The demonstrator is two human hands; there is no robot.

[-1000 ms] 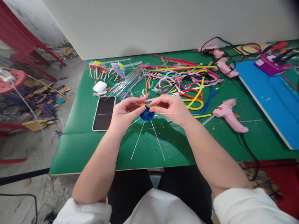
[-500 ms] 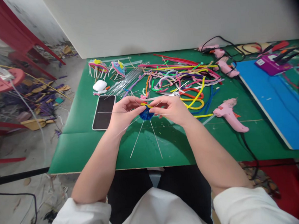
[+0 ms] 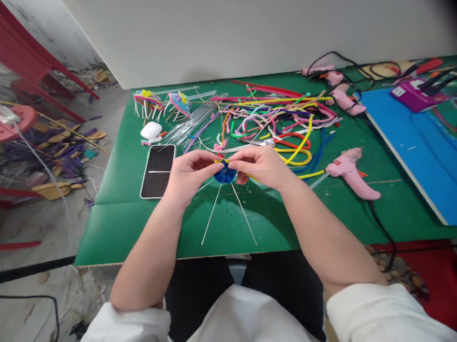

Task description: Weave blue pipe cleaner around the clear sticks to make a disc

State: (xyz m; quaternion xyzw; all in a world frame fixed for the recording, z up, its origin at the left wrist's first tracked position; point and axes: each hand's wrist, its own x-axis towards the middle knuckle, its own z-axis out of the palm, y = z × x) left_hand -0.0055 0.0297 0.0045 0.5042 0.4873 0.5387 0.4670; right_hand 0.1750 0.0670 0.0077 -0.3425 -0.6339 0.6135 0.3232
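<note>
Between my hands is a round, fuzzy blue pipe-cleaner disc (image 3: 224, 173), with thin metal wires (image 3: 211, 213) radiating from it like spokes. A bit of yellow pipe cleaner shows at its far edge, under my fingertips. My left hand (image 3: 192, 174) pinches the disc's upper left edge with thumb and fingers. My right hand (image 3: 261, 165) pinches the upper right edge, fingers curled behind. Exactly how the yellow strand runs is hidden by the fingers. Just beyond lie scissors (image 3: 264, 142), and a phone (image 3: 158, 171) rests left of my left hand.
Loose pipe cleaners (image 3: 287, 117) and a bundle of wires (image 3: 194, 122) lie behind my hands. Two small colourful umbrella-like pieces (image 3: 180, 104) stand at the back left, near a white case (image 3: 151, 130). To the right are a pink glue gun (image 3: 350, 174) and a blue board (image 3: 417, 154).
Both hands stay pinched at the disc's far edge. The disc has tilted slightly, and its two front wires have swung a little to the right.
</note>
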